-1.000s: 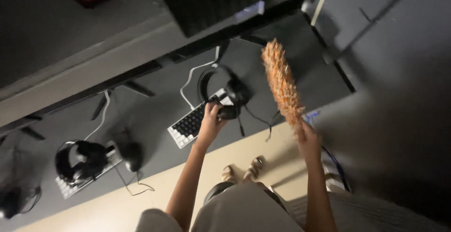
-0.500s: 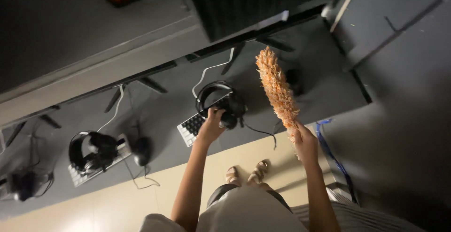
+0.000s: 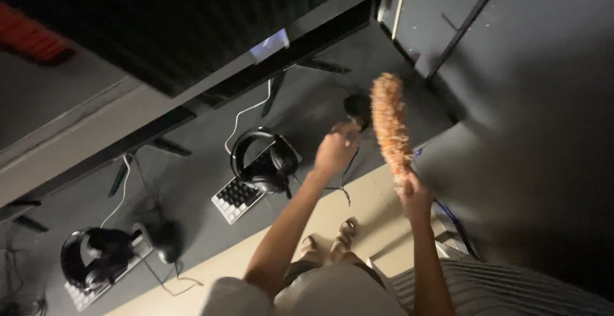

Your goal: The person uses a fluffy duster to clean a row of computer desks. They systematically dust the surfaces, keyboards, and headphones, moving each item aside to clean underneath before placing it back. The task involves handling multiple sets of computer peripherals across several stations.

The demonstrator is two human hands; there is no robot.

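Duster (image 3: 389,124), orange and fluffy, stands nearly upright over the right end of the dark desk (image 3: 192,181), its handle clenched in the right hand (image 3: 414,194) just past the desk's front edge. Left hand (image 3: 336,150) is raised above the desk, fingers wrapped round a small black mouse (image 3: 357,108) whose thin cable hangs down toward the floor (grip looks firm, though the dim light blurs the fingertips). The two hands are close together but apart, duster head between them. Below the left hand lies bare desk surface; to its left a black headset (image 3: 262,156) rests on a white-framed keyboard (image 3: 243,191). Further left, well apart, a second headset (image 3: 96,258) lies on another keyboard beside a second mouse (image 3: 166,239). Beige floor (image 3: 358,207) runs along the desk front, open except for the person's sandalled feet (image 3: 329,245).
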